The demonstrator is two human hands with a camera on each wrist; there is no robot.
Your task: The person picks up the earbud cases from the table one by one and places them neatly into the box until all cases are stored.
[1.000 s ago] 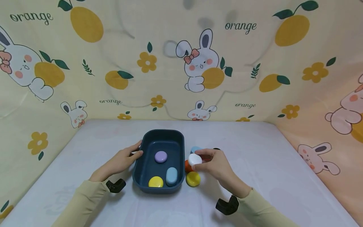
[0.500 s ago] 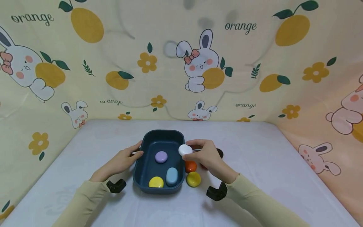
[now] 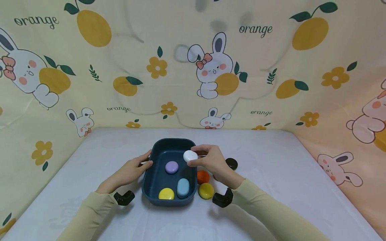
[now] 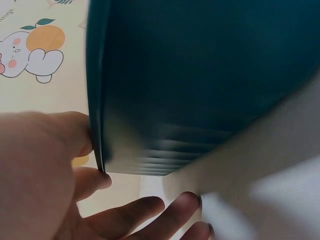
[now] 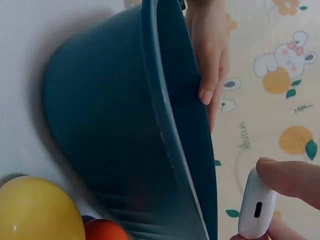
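Note:
My left hand (image 3: pixel 126 172) grips the left rim of a dark blue rectangular box (image 3: pixel 161 150), thumb on the edge. In the right wrist view, my right hand (image 3: pixel 212 164) pinches a small white rounded case (image 5: pixel 256 210) with a dark port-like slot, between thumb and fingers. The white case is above the box's right rim, toward its inside. Inside the box lie a round purple piece (image 3: pixel 172 167), a round yellow piece (image 3: pixel 166 193) and an oblong light blue piece (image 3: pixel 183 188).
Outside the box's right wall sit a round orange piece (image 3: pixel 203 176), a second yellow piece (image 3: pixel 206 190) and a black piece (image 3: pixel 232 163). Another piece is mostly hidden under the right hand. A patterned cloth (image 3: pixel 169 83) hangs behind the white table (image 3: pixel 265 147).
My right hand has carried the white case leftward and up, from above the loose pieces to over the box's right rim. The left hand and the box stay put.

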